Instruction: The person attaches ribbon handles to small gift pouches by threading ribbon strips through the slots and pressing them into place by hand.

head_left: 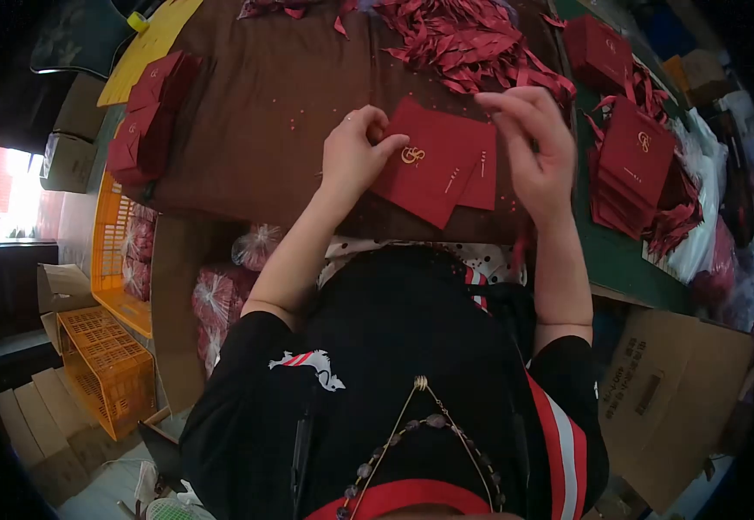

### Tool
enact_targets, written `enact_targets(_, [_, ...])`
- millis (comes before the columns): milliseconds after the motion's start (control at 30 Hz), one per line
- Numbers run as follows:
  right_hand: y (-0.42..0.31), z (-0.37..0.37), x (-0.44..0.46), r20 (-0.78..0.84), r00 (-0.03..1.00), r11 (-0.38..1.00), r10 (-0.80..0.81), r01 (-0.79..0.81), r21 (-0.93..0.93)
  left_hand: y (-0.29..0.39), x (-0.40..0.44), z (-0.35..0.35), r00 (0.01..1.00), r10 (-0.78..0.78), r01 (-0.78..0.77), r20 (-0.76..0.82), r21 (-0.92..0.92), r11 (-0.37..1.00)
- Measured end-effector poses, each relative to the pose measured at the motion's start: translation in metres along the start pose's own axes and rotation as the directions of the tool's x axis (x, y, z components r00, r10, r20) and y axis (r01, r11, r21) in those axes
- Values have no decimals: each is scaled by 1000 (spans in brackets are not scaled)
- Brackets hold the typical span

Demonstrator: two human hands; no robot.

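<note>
Two flat dark-red pouches [424,169] with gold lettering overlap at the near edge of the brown-covered table, one slanted across the other. My left hand [353,154] is at the upper left edge of the top pouch, its thumb lying on the face near the gold logo and its fingers curled at the edge. To the right, my right hand [540,152] is raised just beside the pouches, with thumb and forefinger apart. Nothing shows between them, though the fingers are slightly blurred. Beyond both hands lies a heap of red ribbons [455,39].
Red boxes or pouches [147,130] are stacked at the left table edge. More red pouches [632,165] with ribbons lie on the green surface [611,269] at right. Orange crates [104,368] and a cardboard box [676,399] stand lower down on either side.
</note>
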State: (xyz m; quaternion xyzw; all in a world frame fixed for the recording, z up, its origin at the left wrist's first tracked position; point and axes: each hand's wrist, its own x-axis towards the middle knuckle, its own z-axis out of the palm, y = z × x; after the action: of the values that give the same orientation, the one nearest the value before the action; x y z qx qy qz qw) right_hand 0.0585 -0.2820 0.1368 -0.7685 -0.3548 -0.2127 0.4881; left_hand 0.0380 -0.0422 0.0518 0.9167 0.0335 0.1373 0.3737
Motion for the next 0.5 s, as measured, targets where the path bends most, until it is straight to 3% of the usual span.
enact_targets(67, [15, 27, -9, 98, 979, 981, 179, -186, 63, -2, -7, 3, 996, -93, 91, -9, -99, 991])
enact_targets(133, [34, 48, -19, 141, 916, 916, 374, -389, 97, -4, -15, 7, 997, -58, 52, -51, -117, 992])
enact_targets(300, [47, 67, -25, 193, 918, 938, 347, -337, -85, -1, -21, 9, 997, 21, -29, -68, -126, 992])
enact_targets(367, [50, 72, -28, 134, 965, 967, 227, -207, -147, 5, -25, 8, 997, 38, -47, -64, -139, 989])
enact_targets(500, [46, 75, -29, 141, 960, 958, 243, -215, -187, 3, -29, 19, 981, 123, -149, -150, -175, 973])
